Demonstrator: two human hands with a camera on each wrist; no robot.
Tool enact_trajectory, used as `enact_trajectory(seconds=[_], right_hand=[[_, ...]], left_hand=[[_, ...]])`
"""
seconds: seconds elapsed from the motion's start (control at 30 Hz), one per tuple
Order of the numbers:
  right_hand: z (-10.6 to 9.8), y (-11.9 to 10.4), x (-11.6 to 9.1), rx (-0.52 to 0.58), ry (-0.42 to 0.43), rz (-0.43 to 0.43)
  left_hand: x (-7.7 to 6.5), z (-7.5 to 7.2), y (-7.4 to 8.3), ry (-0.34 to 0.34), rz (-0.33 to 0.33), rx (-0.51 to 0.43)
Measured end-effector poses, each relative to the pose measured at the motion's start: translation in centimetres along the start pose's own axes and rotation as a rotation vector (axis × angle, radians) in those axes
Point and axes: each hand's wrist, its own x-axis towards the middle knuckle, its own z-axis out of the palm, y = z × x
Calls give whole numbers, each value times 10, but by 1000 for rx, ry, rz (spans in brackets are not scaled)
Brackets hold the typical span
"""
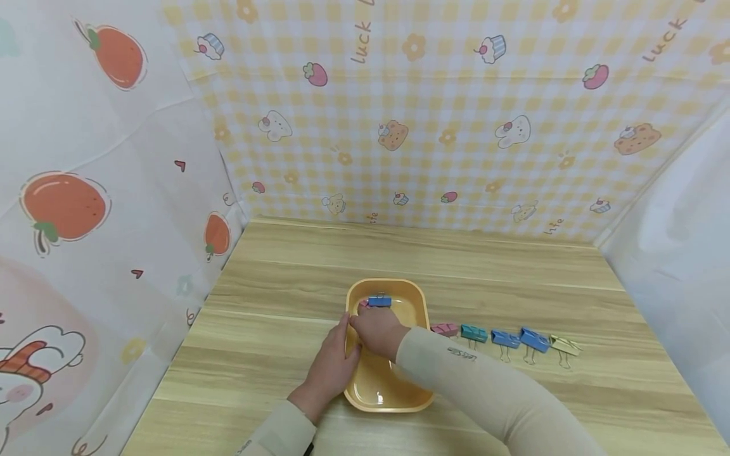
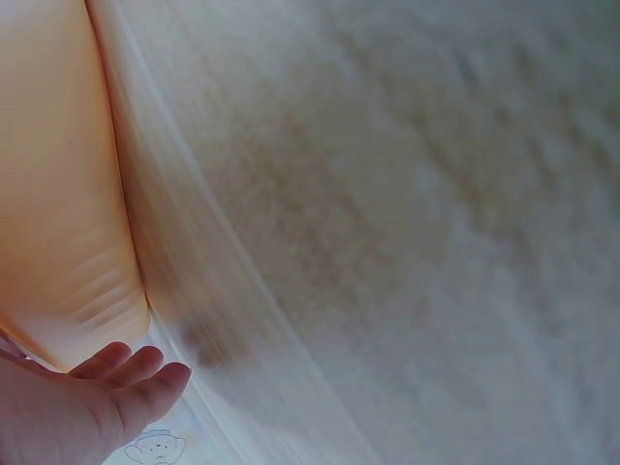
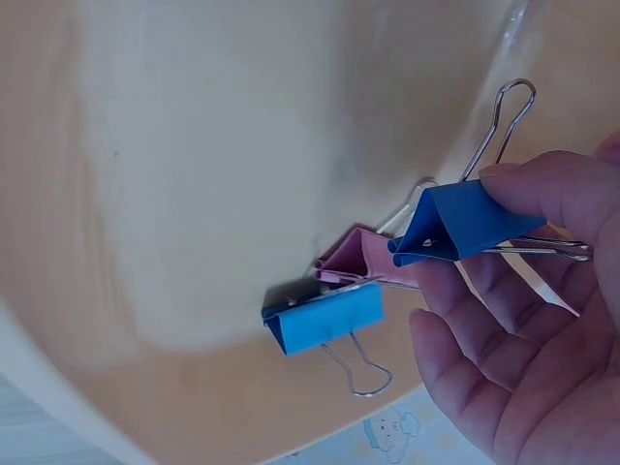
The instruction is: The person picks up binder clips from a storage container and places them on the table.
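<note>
A yellow-orange plastic bin stands on the table. My left hand holds its left wall, thumb at the rim and fingers along the outer side. Inside the bin, my right hand pinches a dark blue binder clip between thumb and fingers; in the head view the hand hides this clip. Close beside it, a pink binder clip and a lighter blue binder clip lie together at the far end of the bin, their wire handles sticking out.
Right of the bin, a row of binder clips lies on the wooden table: a pink clip, a teal clip, two blue clips, and a yellow clip. The right forearm passes in front of the row's near end. Patterned cloth walls enclose the table.
</note>
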Motion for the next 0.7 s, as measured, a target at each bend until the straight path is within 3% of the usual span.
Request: enact_trajectory(seconds=[0.23, 0.47, 0.7], right_hand=[[-5, 0, -7, 0, 52, -14], [-13, 5, -15, 94, 82, -30], [-18, 14, -22, 134, 140, -39]], left_hand=[[0, 0, 0, 4, 14, -6], [0, 1, -3, 8, 49, -6], [0, 2, -5, 15, 42, -2]])
